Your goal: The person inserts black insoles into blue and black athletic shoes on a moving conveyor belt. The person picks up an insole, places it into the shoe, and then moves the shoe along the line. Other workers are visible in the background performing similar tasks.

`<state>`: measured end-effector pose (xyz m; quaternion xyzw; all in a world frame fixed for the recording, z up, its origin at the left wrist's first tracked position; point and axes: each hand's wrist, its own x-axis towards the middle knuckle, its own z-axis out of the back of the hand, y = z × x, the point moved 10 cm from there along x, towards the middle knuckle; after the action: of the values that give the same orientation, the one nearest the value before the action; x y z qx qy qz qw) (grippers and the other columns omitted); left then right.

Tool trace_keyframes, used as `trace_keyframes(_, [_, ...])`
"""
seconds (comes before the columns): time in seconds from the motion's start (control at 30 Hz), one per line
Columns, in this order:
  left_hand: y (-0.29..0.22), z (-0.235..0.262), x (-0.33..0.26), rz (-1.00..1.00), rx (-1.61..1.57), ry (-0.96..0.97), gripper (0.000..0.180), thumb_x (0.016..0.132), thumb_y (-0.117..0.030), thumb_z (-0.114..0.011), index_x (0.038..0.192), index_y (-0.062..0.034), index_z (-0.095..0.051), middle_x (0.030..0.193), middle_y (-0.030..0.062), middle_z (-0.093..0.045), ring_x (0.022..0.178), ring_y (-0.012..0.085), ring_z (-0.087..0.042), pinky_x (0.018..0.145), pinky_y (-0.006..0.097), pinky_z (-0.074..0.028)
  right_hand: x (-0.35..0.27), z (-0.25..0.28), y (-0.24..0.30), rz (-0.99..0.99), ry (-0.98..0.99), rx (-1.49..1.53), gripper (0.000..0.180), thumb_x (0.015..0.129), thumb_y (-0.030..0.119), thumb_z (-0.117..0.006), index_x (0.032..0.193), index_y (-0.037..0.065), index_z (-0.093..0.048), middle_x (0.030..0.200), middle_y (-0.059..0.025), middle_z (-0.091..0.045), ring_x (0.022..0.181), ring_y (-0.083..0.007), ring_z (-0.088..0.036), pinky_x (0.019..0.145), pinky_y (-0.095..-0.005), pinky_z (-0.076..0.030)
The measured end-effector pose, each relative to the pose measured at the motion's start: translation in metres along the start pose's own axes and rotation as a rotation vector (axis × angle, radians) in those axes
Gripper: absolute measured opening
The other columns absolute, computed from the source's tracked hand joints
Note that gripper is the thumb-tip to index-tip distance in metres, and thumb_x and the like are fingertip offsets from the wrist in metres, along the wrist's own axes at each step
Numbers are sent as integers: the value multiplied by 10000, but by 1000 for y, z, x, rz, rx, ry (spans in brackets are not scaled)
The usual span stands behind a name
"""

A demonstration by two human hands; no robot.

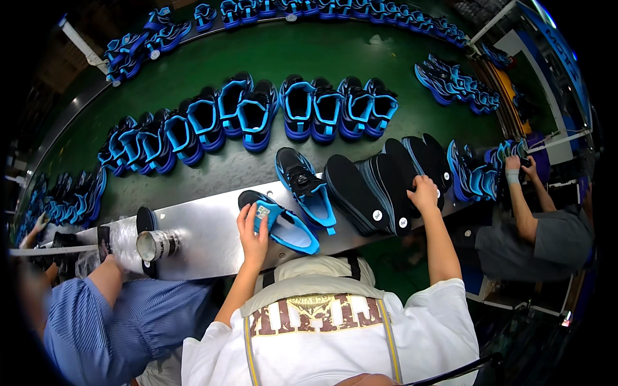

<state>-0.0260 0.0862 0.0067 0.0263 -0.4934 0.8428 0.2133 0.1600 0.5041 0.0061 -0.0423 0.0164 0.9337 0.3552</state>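
The black-and-blue sneaker (293, 235) is lying on the metal edge of the table (203, 235), just in front of the person, its toe pointing away to the left and its pale blue lining facing up. A second sneaker (299, 180) is resting just beside it, and the black insoles (360, 193) are standing in overlapping piles to the right, some showing round white stickers near the heel.

Judging by its build, the sneaker should be handling as something light, with a soft, giving collar and tongue (269, 209) above a stiffer sole. The tongue and the collar's rim are offering the easiest hold, while the sole is probably giving the steadier one. The insoles are looking thin, light and flexible, likely bending if lifted by one end and perhaps sliding over each other; the edge near the heel is seeming a good place for a pinch.

The left hand (254, 237) is reaching forward, its thumb and fingers gripping the sneaker around the tongue. The right hand (423, 194) is stretching out farther to the right, its fingers bending down over the right-hand insoles; whether they are pinching one or only touching it, I cannot tell from here.
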Motion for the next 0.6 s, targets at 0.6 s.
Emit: trace_keyframes(0.6, [-73, -101, 84, -263, 34, 525, 376, 753, -224, -585, 1049, -19, -474, 872, 157, -546, 759, 275, -543, 667, 324, -437, -50, 123, 79, 275, -389, 389, 411, 862, 184, -385, 1177, -78, -350, 1178, -262, -381, 959, -387, -422, 841, -398, -336])
